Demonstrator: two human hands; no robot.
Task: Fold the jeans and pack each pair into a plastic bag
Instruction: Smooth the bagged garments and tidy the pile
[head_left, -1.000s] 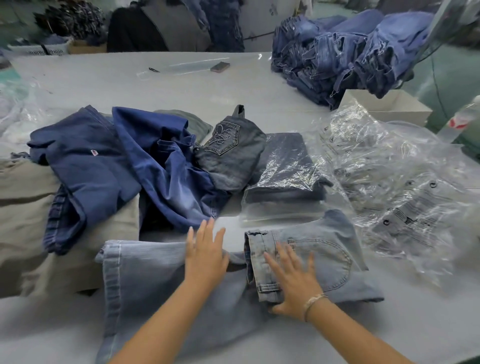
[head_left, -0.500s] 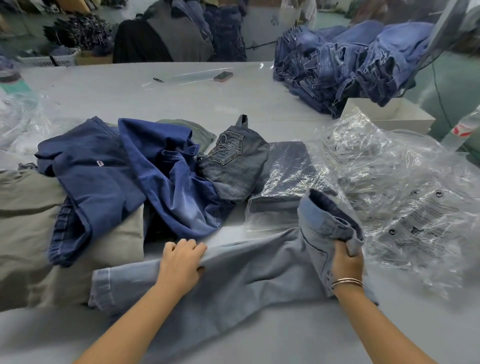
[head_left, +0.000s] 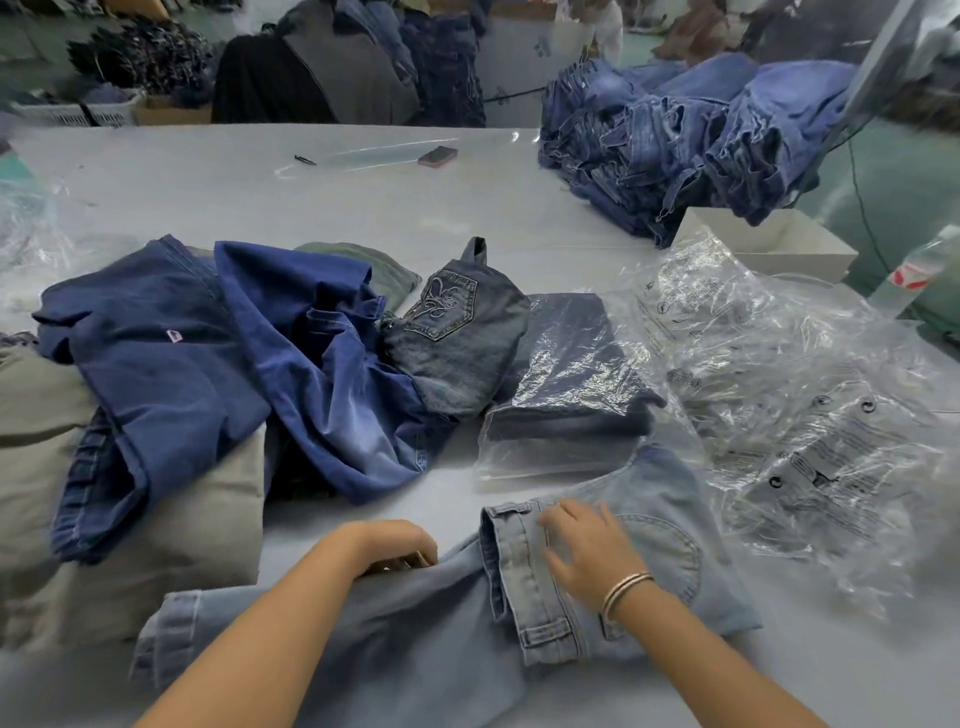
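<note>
Item: pale blue washed denim jeans (head_left: 415, 613), lying at 6 o'clock on the grey worktop (head_left: 363, 208), waistband end folded over the legs. Right hand (head_left: 592, 551): flat, fingers spread, pressing the folded waistband. Left hand (head_left: 400, 545): fingers curled into the leg fabric at the far edge, apparently gripping it.

Risks, as judged:
- Fold likely to spring open if the right hand lifts before the legs are brought over.
- Leg hem, near the worktop's near edge at 7 o'clock, may slide off and drag the fold askew.
- Loose dark blue denim jeans (head_left: 322, 364) at 11 o'clock could snag in the next fold.
- Crumpled clear plastic bags (head_left: 810, 415) at 2 o'clock look slippery; several may lift together.
- Bagged dark folded jeans (head_left: 571, 384) at 12 o'clock sit close; could be knocked.
</note>
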